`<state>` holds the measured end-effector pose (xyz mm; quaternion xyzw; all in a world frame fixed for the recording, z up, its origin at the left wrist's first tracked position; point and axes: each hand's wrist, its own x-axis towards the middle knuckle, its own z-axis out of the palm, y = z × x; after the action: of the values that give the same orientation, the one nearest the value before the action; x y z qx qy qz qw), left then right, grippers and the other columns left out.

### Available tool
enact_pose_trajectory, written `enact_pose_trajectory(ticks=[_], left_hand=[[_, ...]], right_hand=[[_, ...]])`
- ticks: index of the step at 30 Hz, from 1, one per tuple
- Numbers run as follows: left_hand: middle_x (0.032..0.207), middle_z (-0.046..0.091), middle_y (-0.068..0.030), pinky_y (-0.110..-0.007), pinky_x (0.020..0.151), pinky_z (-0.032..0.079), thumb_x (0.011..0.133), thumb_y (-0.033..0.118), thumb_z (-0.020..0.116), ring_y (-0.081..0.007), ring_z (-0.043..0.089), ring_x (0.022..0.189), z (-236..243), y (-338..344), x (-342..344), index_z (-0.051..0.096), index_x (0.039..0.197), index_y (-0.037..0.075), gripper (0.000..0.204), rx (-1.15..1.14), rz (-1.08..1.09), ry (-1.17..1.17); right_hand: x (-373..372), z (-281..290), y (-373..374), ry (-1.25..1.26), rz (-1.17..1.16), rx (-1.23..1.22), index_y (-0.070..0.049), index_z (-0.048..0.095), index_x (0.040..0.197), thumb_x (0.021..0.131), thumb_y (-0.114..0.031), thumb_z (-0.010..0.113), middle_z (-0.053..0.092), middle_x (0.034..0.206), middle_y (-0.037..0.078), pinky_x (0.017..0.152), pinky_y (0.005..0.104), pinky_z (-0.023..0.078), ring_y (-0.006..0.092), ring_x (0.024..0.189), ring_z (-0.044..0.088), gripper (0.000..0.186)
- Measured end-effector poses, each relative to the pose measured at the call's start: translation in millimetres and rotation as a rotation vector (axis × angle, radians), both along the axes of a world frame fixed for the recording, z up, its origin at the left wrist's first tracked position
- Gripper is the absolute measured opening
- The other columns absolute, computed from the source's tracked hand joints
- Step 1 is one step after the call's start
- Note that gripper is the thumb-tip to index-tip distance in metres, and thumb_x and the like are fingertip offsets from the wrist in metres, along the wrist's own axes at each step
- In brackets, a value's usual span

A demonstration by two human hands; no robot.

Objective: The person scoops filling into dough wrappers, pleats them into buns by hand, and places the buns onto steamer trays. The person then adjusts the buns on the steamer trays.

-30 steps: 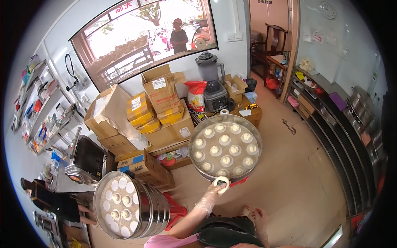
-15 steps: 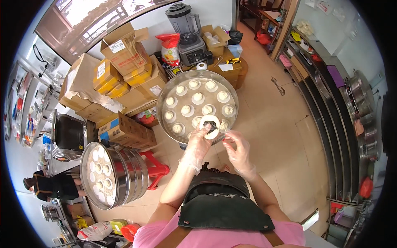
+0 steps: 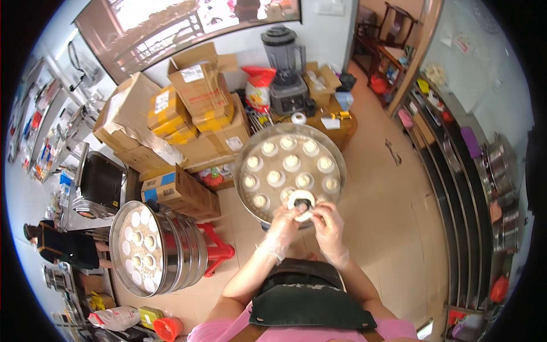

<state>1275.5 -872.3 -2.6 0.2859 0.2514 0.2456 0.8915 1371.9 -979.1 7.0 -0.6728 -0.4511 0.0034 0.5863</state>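
- Dough round (image 3: 296,197), white with a dark filling (image 3: 302,204) in its middle, is held up between our two hands, above the near edge of the wide round steamer tray (image 3: 308,164).
- Our left hand (image 3: 283,226), in a clear plastic glove, grips it from below and the left, with the thumb at the filling.
- Our right hand (image 3: 329,224), gloved likewise, has its fingertips bent together and closed on the right-hand rim.
- Beyond our hands, pleated buns (image 3: 291,162) stand apart from one another on white paper discs across the tray; our hands and the dough hide some of the nearest.
- To our left we see a stacked steamer (image 3: 185,251) beside a red stool (image 3: 216,251); four buns and more paper discs lie in its top tier.
- Behind the tray, we have cardboard boxes (image 3: 211,142) and a blender (image 3: 283,85).
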Motion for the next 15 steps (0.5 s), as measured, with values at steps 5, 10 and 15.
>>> enact_pose_trajectory(ticks=[5,10,15], left_hand=[[0.107,0.067,-0.0093,-0.032,0.091,0.052,0.088,0.004,0.069,-0.0192,0.065,0.100,-5.2,18.6,-11.1,0.060,0.118,0.002,0.031,-0.024,0.049,-0.128],[0.116,0.067,-0.0135,-0.035,0.098,0.050,0.088,0.007,0.069,-0.0224,0.064,0.107,3.7,30.7,-22.4,0.059,0.122,-0.003,0.037,0.003,0.043,-0.140],[0.113,0.068,-0.0082,-0.033,0.095,0.051,0.090,0.003,0.065,-0.0177,0.064,0.104,22.5,40.7,-31.2,0.060,0.121,0.001,0.032,0.085,0.025,-0.067]], right_hand=[[-14.8,4.9,17.3,-0.059,0.027,-0.030,-0.004,0.067,0.098,0.079,0.002,0.074,0.065,0.099,0.013,0.072,0.0379,0.054,0.0314,0.086,0.066,0.021],[-19.4,7.2,31.8,-0.209,-0.006,0.002,-0.004,0.067,0.096,0.079,0.003,0.073,0.065,0.098,0.012,0.069,0.0389,0.053,0.0306,0.084,0.066,0.019],[-28.8,12.0,44.0,-0.221,0.003,0.057,-0.006,0.065,0.099,0.074,0.006,0.075,0.065,0.099,0.010,0.066,0.0388,0.052,0.0305,0.079,0.065,0.030]])
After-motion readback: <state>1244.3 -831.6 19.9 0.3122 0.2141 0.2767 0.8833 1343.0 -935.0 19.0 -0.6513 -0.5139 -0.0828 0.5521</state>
